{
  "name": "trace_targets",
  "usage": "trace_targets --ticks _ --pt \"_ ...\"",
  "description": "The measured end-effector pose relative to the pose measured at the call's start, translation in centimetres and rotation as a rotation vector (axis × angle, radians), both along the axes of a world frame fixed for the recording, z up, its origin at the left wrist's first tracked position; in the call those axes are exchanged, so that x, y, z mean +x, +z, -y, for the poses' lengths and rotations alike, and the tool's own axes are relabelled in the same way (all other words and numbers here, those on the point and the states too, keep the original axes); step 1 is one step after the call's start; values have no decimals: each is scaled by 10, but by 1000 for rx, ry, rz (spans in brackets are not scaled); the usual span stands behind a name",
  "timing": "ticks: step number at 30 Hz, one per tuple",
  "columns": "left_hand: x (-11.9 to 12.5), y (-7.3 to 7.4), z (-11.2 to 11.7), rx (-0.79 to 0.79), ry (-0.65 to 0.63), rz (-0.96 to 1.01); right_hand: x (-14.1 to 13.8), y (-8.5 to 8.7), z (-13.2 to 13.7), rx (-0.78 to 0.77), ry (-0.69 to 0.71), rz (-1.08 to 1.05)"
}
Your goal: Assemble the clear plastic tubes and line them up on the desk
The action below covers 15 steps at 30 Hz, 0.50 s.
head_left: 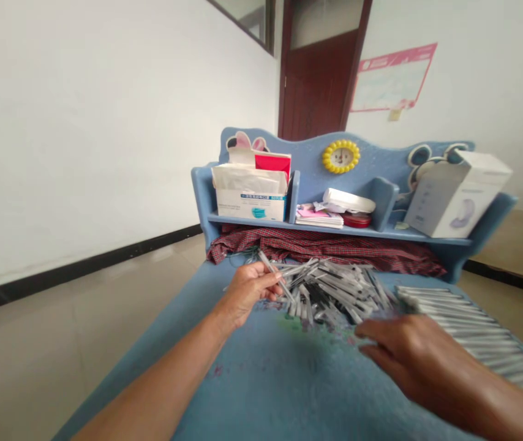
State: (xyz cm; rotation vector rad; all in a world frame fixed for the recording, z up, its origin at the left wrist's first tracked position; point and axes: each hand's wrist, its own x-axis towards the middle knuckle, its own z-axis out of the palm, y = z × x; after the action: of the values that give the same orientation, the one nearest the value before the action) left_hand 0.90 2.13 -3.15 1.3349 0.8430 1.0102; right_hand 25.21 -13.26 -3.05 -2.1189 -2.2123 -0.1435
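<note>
My left hand (256, 285) is closed around a slim clear pen (274, 275), pinching it between thumb and fingers so that it slants over the left side of a heap. The heap (330, 288) is made of many clear and greyish pens, with some dark parts among them, lying loosely across each other on the blue desk (261, 380). Slightly blurred, my right hand (403, 346) hovers at the near right of the heap. Its thumb and forefinger are a little apart, and nothing shows between them.
Right of the heap, several pens (468, 331) lie side by side in a long row. Behind it are bunched checked cloth (326, 245) and a shelf holding a mask box (250, 199), papers (319, 219), a red round tin (357, 220) and a white carton (454, 199).
</note>
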Motion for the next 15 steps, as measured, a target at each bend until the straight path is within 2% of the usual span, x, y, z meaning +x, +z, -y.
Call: trace_targets --ticks 2,5,11,15 --pt "0 1 0 10 -6 -8 -2 8 -27 -54 -24 29" --pt "0 2 0 16 -8 -26 -2 7 -54 -111 -85 72" --pt "1 5 1 6 16 -31 -2 -15 -67 -146 -98 122" --pt "1 6 1 7 16 -31 -1 -20 -71 -155 -106 108"
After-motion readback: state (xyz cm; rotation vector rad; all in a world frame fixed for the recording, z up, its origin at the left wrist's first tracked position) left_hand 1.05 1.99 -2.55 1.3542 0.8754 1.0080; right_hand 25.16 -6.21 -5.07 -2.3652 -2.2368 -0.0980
